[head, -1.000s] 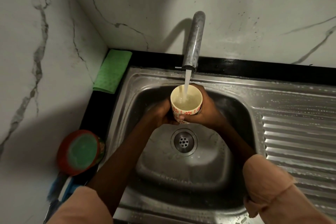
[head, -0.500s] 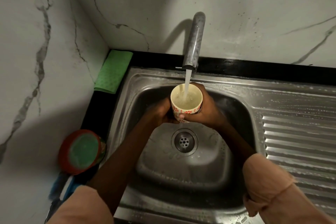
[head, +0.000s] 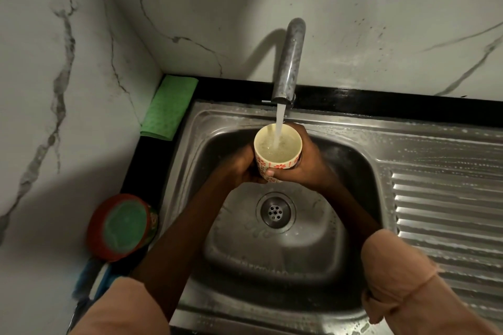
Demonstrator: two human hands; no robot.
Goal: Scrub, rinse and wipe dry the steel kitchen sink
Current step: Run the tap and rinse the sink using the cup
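The cup sits under the tap, above the sink, cloth left.

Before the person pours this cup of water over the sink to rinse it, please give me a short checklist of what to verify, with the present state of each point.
1. Cup nearly full under the tap: ok, the water stands close to the rim.
2. Firm grip: ok, left hand and right hand both hold the cup.
3. Drain unblocked: ok, the holes show.
4. Sink still needs a rinse: ok, suds lie on the basin.
5. Green cloth dry for wiping: cannot tell.
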